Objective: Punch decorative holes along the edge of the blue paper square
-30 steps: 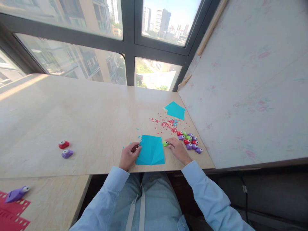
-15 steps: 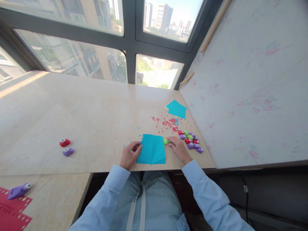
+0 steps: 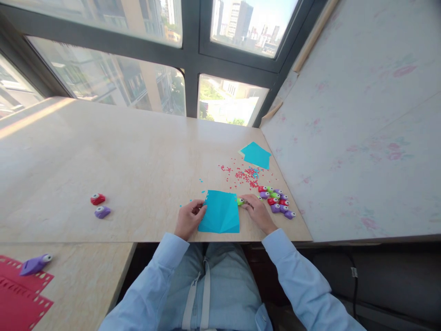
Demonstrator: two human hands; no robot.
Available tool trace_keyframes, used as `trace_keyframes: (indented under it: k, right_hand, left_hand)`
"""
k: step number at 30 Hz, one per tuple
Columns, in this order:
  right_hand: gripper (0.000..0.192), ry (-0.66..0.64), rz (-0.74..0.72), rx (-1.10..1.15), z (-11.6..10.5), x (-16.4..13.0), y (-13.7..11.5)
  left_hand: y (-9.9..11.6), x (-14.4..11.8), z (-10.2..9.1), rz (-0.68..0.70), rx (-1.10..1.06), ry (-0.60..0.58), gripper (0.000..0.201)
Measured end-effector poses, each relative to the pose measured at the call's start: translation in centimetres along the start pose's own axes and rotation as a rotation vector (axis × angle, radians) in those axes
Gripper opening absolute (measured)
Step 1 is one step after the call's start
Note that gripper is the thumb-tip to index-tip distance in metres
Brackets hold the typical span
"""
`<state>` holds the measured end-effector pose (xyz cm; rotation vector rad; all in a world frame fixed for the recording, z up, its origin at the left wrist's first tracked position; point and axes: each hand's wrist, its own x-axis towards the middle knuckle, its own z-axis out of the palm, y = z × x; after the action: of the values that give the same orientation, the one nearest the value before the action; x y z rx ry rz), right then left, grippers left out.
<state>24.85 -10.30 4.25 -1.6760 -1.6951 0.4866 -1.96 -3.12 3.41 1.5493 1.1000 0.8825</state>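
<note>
A creased sheet of blue paper point(image 3: 220, 214) lies in front of me near the table's edge, with small punched holes along its upper left and right sides. My left hand point(image 3: 190, 217) pinches its left edge between thumb and fingers. At the upper right edge of the sheet sits a green craft punch point(image 3: 240, 201), and my right hand point(image 3: 257, 212) is closed on it. The punch's far end meets the paper; the exact overlap is too small to tell. Tiny blue cut-outs point(image 3: 201, 180) lie beyond the sheet's left corner.
Several red, green and purple punches point(image 3: 275, 201) cluster at the right. Behind them are red paper bits point(image 3: 246, 175) and folded blue paper point(image 3: 257, 155). A red punch point(image 3: 98, 199) and purple punch point(image 3: 102, 212) stand left. Punched red sheets point(image 3: 24, 294) lie lower left under another purple punch point(image 3: 36, 265).
The whole view has shifted slightly, so things appear a little further right and higher. Both hands keep their hold on the paper and the green craft punch.
</note>
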Motion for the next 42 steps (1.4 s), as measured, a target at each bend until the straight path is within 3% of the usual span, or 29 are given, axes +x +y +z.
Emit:
trace_keyframes:
  k: [8, 42]
  right_hand:
    - [0.029, 0.046, 0.017, 0.01, 0.16, -0.14, 0.37]
    - [0.03, 0.032, 0.035, 0.022, 0.03, -0.04, 0.12]
  left_hand:
    - [0.1, -0.07, 0.0, -0.006, -0.016, 0.002, 0.033]
    - [0.51, -0.19, 0.04, 0.0, -0.03, 0.022, 0.032]
